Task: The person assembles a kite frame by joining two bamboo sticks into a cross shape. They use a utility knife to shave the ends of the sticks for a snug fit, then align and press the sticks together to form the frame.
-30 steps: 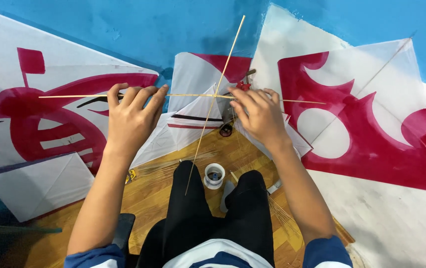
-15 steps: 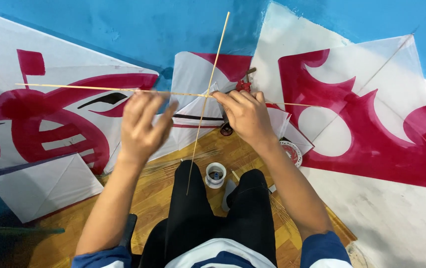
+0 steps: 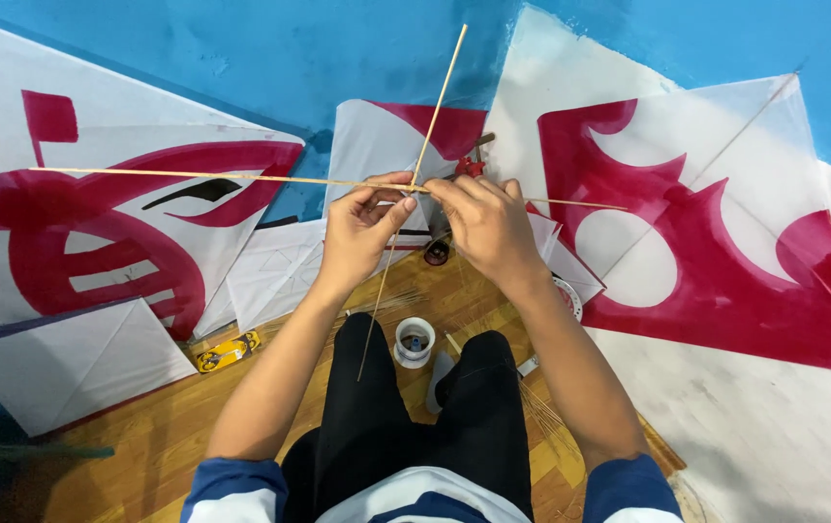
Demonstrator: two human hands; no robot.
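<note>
At far left, white kites [image 3: 96, 223] with red figures lean on the blue wall [image 3: 270, 58], and the cross stick [image 3: 212, 176] runs out over them, level. A yellow cutter [image 3: 227, 353] lies on the wood floor [image 3: 135, 446] below. The left hand [image 3: 362, 232] is curled, thumb and forefinger pinched on the crossing where that stick meets the upright stick [image 3: 414, 189], which slants from the top of the view down past the knee. To do this binding well, I judge the pinch should stay right on the joint so neither stick slips off square. Below, a small white pot [image 3: 415, 342] stands between the legs. The right hand [image 3: 488, 228] is likewise closed, fingertips pressed at the same joint, touching the left; whether it holds thread I cannot tell. Further right, a big red-and-white kite [image 3: 716, 232] lies flat.
</note>
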